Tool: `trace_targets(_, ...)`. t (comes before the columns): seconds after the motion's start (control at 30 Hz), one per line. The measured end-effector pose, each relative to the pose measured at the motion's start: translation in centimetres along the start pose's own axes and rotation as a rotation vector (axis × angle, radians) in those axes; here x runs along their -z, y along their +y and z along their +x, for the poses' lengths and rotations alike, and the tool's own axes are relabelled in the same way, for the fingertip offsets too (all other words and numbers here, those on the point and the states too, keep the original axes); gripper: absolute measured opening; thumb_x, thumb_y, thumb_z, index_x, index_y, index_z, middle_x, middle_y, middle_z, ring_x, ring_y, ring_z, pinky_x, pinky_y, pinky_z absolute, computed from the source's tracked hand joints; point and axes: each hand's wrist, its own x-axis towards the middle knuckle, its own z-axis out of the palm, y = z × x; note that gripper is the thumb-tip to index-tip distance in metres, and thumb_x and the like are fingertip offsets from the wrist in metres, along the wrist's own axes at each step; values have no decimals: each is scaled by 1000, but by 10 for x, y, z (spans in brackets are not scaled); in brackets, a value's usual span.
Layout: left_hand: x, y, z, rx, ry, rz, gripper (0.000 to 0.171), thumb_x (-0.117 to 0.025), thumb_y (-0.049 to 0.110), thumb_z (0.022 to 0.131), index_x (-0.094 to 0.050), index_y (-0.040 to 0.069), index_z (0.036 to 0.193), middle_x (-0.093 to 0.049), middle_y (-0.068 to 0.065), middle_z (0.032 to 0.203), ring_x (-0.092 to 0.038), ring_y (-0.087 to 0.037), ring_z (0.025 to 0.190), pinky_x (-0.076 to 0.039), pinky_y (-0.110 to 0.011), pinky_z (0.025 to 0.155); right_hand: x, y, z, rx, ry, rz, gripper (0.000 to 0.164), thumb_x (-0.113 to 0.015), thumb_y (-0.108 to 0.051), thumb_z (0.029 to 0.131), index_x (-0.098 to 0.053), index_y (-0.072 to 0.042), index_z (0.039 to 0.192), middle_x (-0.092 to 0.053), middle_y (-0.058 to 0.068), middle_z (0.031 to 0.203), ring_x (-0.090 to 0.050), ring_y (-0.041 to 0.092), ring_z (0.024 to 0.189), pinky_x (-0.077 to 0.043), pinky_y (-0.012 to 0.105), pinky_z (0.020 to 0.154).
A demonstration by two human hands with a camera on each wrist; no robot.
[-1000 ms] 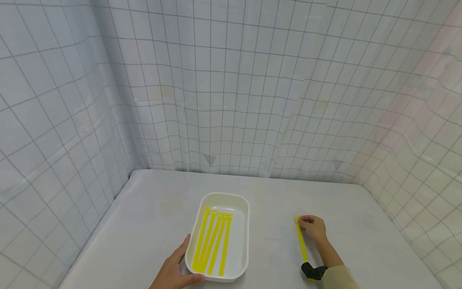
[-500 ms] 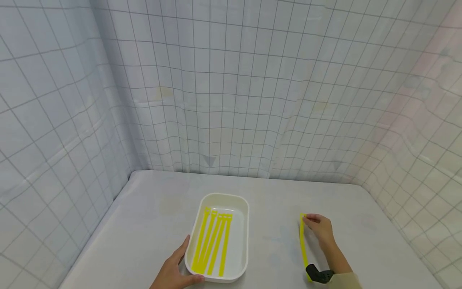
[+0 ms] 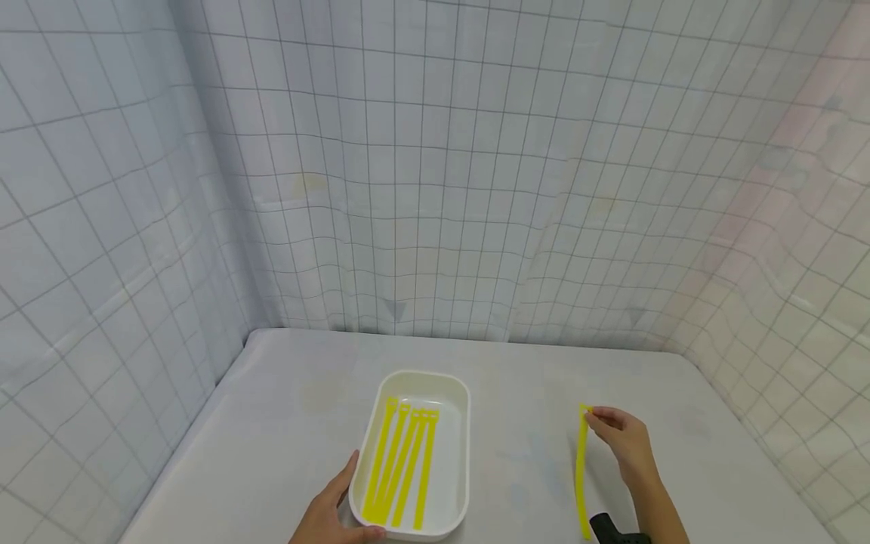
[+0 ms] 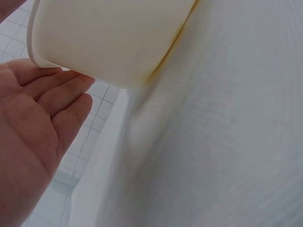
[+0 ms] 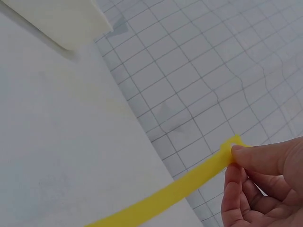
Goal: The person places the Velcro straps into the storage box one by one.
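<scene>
A white plastic tray [image 3: 455, 453] with rounded corners sits on the table, and several yellow cable straps [image 3: 408, 461] lie lengthwise inside it, heads toward the far end. My left hand [image 3: 333, 510] holds the tray's near left corner, thumb at the near rim and fingers along the left wall. In the left wrist view, the fingertips touch the underside of the tray's rim. To the right, my right hand [image 3: 625, 442] pinches the wide head of another yellow cable strap [image 3: 580, 476] between thumb and index finger. This strap hangs down from the pinch with a slight bend.
A white cloth-covered table [image 3: 516, 468] spreads around the tray and under the right hand. White sheeting with a grey grid [image 3: 435, 189] encloses the back and both sides. A black wrist band [image 3: 615, 530] is on the right wrist.
My right hand has moved to the right with the pinched strap, lifting its head end so that the strap now hangs more upright. The left hand and the tray stay in place.
</scene>
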Motion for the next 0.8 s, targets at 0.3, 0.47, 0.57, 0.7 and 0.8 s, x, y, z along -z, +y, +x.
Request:
trace_targets(0.3,0,0,-4,-58,-12,-44,110,-85,25,63,-17,-4,144,-30,-26,142,-31,-40,127,-34,-54,96,10,-31,-31,-18,-3,-21,43,-70,-18,82,-57,10,112,-64,-3,91,-57,4,80,-49,17,72)
trace_targets(0.47,0,2,-3,-33,-14,-58,110,-85,27,63,-16,-2,145,-28,-24,143,-28,-40,129,-32,-54,98,20,-24,-34,6,8,-3,42,-73,-22,79,-61,7,107,-65,-4,89,-58,6,81,-49,19,73)
trace_targets(0.57,0,3,-3,-14,-13,-55,111,-85,28,62,-16,-1,145,-28,-23,144,-26,-40,130,-31,-55,98,28,-4,-25,28,6,47,37,-75,-22,78,-64,3,103,-66,-1,90,-59,8,81,-50,19,71)
trace_targets(0.7,-1,2,-2,-3,-9,-45,112,-84,29,63,-16,0,145,-28,-23,144,-27,-39,129,-31,-54,98,35,8,-25,53,2,102,31,-75,-19,77,-66,1,100,-68,0,91,-61,9,81,-50,18,71)
trace_targets(0.8,0,1,-2,-19,-1,-26,111,-85,29,62,-16,-1,145,-29,-23,143,-28,-39,129,-32,-54,98,35,-10,-41,26,11,87,36,-75,-20,77,-64,3,102,-67,-2,91,-60,9,83,-50,18,73)
